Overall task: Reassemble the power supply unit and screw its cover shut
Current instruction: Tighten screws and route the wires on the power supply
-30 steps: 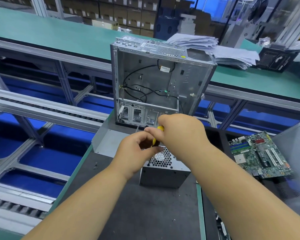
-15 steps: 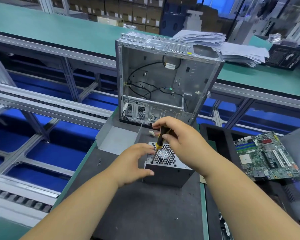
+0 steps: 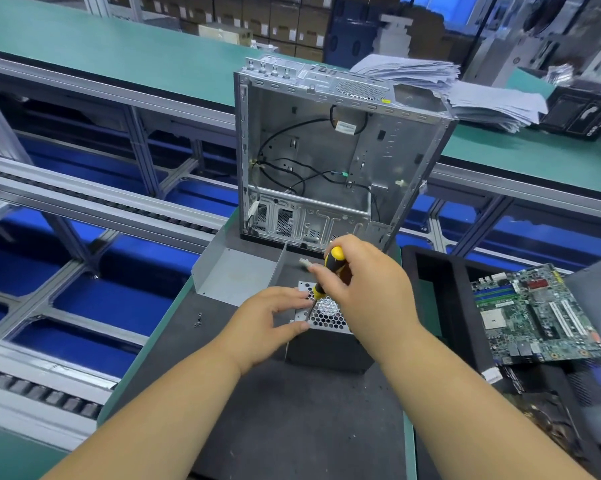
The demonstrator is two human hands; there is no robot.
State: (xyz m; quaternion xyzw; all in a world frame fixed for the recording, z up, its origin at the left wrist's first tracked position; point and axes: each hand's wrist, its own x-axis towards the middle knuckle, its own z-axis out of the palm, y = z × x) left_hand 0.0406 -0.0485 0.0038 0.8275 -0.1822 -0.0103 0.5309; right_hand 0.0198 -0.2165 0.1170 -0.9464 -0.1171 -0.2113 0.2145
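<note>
The grey metal power supply unit (image 3: 326,341) stands on the black mat, its honeycomb fan grille (image 3: 328,315) facing up. My right hand (image 3: 364,285) grips a yellow and black screwdriver (image 3: 330,268), whose tip touches the left edge of the unit's top near the grille. My left hand (image 3: 269,318) rests against the unit's left side, fingers over its top corner and thumb along its near edge. Loose screws (image 3: 197,320) lie on the mat to the left.
An open, empty computer case (image 3: 326,157) stands upright behind the unit, with a loose grey metal panel (image 3: 236,275) lying at its foot. A motherboard (image 3: 534,313) lies on black foam at the right. A roller conveyor runs below on the left.
My right hand has lifted off my left and tilted the screwdriver down onto the unit's top. My left hand has opened and settled against the unit's side.
</note>
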